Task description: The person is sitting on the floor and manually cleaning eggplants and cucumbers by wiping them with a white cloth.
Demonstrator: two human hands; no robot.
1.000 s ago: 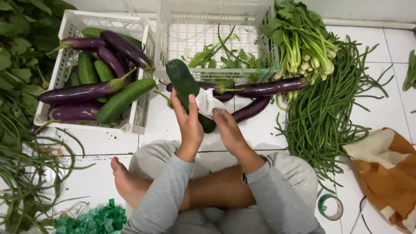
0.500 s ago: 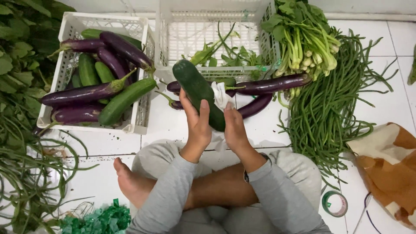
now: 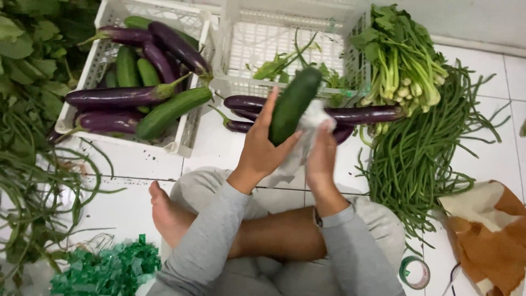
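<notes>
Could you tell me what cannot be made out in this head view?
- Lower end of the cucumber: hidden by the left hand.
- White cloth: mostly behind the right hand.
- Eggplants on the floor: middles hidden by cucumber and hands.
- Brown bag: cut by the frame edge.

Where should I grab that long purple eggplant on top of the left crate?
Probably around the middle of the eggplant, coming from above. It lies flat across the other vegetables in the crate, so its top is bare. The thin green stem end would likely snap.
</notes>
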